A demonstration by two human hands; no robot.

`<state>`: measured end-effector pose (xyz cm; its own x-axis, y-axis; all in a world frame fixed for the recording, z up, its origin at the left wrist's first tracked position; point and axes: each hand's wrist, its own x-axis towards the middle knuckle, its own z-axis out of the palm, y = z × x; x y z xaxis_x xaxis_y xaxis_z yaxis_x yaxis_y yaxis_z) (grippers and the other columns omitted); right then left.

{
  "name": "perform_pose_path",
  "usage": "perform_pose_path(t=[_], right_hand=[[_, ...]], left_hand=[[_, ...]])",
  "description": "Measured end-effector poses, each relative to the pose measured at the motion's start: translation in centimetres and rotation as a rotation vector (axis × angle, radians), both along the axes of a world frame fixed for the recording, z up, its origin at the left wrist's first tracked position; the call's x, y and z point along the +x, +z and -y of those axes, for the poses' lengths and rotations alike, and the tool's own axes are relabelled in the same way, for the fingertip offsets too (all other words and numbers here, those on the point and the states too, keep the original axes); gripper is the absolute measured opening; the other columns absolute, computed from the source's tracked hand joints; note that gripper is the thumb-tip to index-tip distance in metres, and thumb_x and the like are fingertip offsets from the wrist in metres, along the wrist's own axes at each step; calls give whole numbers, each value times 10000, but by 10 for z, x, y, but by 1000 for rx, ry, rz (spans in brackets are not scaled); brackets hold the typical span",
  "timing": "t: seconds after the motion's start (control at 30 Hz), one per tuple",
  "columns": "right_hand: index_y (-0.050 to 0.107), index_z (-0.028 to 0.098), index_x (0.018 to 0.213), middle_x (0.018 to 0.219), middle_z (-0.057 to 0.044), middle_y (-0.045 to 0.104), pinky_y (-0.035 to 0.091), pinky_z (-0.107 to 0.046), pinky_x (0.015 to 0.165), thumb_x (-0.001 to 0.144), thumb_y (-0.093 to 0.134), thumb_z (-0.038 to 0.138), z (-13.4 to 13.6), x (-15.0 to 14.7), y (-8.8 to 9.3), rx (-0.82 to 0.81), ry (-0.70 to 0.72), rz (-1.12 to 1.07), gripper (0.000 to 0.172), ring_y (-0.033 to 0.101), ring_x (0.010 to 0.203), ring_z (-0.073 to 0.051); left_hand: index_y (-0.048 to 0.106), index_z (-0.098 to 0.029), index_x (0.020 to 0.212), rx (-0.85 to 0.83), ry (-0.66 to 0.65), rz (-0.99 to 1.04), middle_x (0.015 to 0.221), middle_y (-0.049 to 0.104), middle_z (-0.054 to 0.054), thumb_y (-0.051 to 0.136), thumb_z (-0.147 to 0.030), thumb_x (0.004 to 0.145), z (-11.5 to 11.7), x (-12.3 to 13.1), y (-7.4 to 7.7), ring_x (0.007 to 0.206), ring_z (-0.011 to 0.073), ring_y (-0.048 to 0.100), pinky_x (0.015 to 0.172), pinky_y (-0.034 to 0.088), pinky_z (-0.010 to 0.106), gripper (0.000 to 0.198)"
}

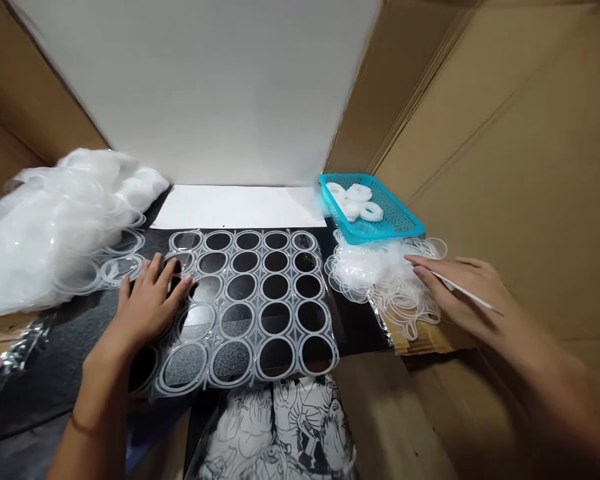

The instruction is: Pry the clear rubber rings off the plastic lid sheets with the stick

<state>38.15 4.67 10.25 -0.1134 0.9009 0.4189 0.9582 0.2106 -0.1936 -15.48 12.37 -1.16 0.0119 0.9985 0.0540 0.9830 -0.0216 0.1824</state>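
Note:
A clear plastic sheet (260,300) with rows of moulded rings lies on a black mat (65,347). My left hand (150,303) rests flat on the sheet's left side, fingers spread. My right hand (460,290) reaches into a pile of loose clear rings (385,277) at the right, its fingers stretched out, with a thin white stick (467,293) held across it. Most holes in the sheet look empty; a few on the left still carry clear film.
A turquoise basket (400,220) with a few white rings stands behind the ring pile. A big heap of clear plastic scrap (50,220) fills the left. White paper (235,207) lies at the back. Cardboard walls (520,153) enclose the right side and a printed cloth (280,427) lies in front.

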Motion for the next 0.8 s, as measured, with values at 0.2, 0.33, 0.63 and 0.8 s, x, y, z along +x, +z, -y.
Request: perform_pose_path(t=[0.2, 0.33, 0.63, 0.8], right_hand=[[792, 341, 1048, 922, -96, 703, 538, -477, 734, 1046, 453, 526, -17, -34, 20, -81, -31, -12, 386, 688, 818, -293], [782, 291, 1010, 952, -67, 722, 543, -413, 818, 1068, 477, 401, -63, -81, 12, -223, 246, -175, 329, 683, 901, -248], [768, 203, 952, 937, -71, 790, 585, -384, 835, 853, 749, 260, -169, -108, -88, -465, 328, -780, 116, 728, 844, -211], [749, 179, 923, 888, -54, 771, 553, -358, 805, 816, 762, 342, -165, -98, -96, -443, 351, -841, 195, 708, 847, -209]], left_hand=[[518, -174, 1493, 156, -253, 224, 1682, 366, 155, 359, -627, 1045, 31, 65, 27, 1556, 362, 338, 1254, 325, 573, 656], [519, -267, 1497, 68, -458, 335, 1686, 385, 83, 430, -580, 1051, 41, 161, 42, 1569, 300, 331, 1267, 334, 530, 553], [411, -113, 1602, 29, -384, 129, 1715, 294, 169, 372, -557, 1062, 14, 271, 10, 1614, 354, 199, 1316, 166, 562, 700], [406, -124, 1612, 61, -390, 115, 1716, 298, 151, 356, -569, 1057, 19, 267, 3, 1615, 348, 203, 1319, 167, 547, 713]])
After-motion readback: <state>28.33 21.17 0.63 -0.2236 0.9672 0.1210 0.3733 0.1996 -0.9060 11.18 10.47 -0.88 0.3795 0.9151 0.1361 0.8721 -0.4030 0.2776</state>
